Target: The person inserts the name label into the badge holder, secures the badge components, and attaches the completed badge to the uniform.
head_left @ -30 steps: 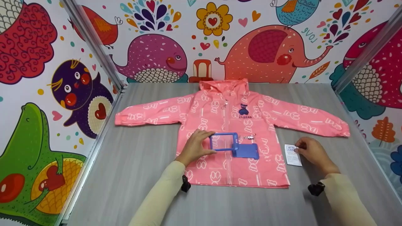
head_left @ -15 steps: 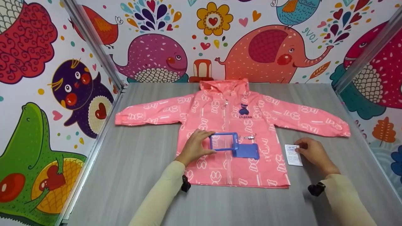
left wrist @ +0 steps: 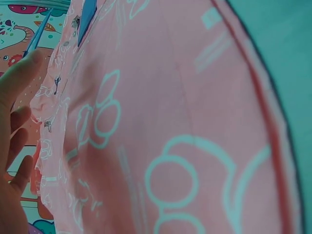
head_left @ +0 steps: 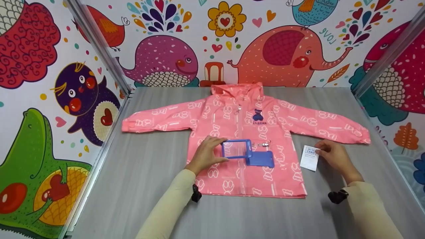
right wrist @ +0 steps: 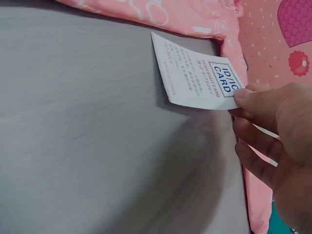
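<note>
My left hand (head_left: 207, 153) pinches a clear-windowed blue frame (head_left: 236, 140), part of a badge holder, by its left end above the jacket. The solid blue half (head_left: 260, 159) of the holder lies on the jacket, its corner overlapped by the frame, with a small metal clip (head_left: 265, 144) just above. Between thumb and fingers of my right hand (head_left: 337, 157) is a white paper card (head_left: 309, 159) printed "ID/IC CARD". In the right wrist view the card (right wrist: 195, 78) is bowed and tilted over the table, gripped at its printed end.
A pink children's jacket (head_left: 219, 179) with white bear outlines lies spread out, sleeves wide, on the grey wood-grain table (head_left: 149, 199). Cartoon-printed walls (head_left: 225, 49) enclose the back and sides, with metal posts (head_left: 99, 46) at the corners.
My right hand has lifted the card and moved it slightly away from me, turning it a little. The left hand and the blue frame stay in place.
</note>
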{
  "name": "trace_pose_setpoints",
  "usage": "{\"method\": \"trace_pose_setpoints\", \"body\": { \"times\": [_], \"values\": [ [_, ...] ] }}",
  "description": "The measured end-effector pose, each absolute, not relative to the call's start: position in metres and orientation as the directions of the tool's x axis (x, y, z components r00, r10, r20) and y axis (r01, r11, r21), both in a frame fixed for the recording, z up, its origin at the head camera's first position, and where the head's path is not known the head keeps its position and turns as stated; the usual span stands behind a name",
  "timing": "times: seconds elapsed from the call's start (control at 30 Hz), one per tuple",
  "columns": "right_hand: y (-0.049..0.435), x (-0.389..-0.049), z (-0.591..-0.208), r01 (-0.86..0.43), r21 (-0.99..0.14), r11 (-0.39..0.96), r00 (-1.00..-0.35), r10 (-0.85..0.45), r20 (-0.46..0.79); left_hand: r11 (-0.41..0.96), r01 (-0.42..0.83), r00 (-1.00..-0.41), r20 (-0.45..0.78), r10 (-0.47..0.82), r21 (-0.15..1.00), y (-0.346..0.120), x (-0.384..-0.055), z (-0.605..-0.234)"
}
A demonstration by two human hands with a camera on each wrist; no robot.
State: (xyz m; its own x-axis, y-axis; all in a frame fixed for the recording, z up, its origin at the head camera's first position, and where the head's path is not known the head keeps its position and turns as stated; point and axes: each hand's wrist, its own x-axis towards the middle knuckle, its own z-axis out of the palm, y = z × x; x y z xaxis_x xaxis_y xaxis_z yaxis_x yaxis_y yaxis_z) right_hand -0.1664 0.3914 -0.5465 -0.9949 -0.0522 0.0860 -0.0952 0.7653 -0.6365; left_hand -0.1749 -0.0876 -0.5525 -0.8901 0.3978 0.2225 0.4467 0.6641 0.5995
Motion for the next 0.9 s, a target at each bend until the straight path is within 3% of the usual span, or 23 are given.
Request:
{"method": "trace_pose_setpoints", "body": {
  "times": [0.23,0.63,0.9],
  "values": [
    [0.394,-0.166,-0.546,-0.108,-0.639,0.761,-0.994,-0.075,0.079,0.661,0.416,-0.901,0.183,0.394,0.624,-0.087,-0.173,-0.552],
    [0.389,-0.17,-0.519,0.015,-0.659,0.752,-0.999,-0.008,-0.032,0.667,0.429,-0.897,0.197,0.397,0.609,-0.088,-0.175,-0.552],
    [0.386,-0.17,-0.504,0.013,-0.71,0.704,-1.0,0.0,-0.018,0.667,0.427,-0.897,0.194,0.396,0.611,-0.088,-0.175,-0.553]
  ]
}}
